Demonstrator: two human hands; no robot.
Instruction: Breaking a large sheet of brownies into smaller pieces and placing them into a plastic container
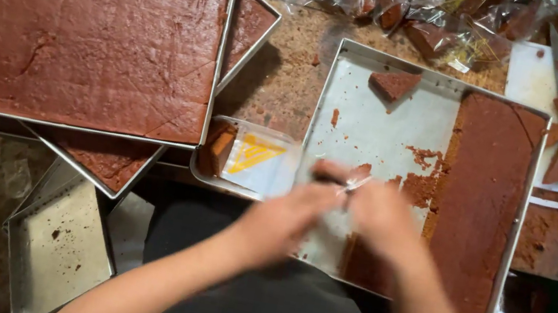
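Both hands' fingers (336,182) pinch a clear plastic wrapper (248,159) holding a brown cake slice (218,147); blurred haste risks crumbling it.

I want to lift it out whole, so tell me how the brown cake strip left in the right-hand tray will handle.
The cake strip is probably fragile: loose crumbs lie on the tray beside it, and its inner edge looks ragged. Long and thin, it would likely sag and snap if lifted by one end. Its matte surface suggests it is not slippery, only crumbly.
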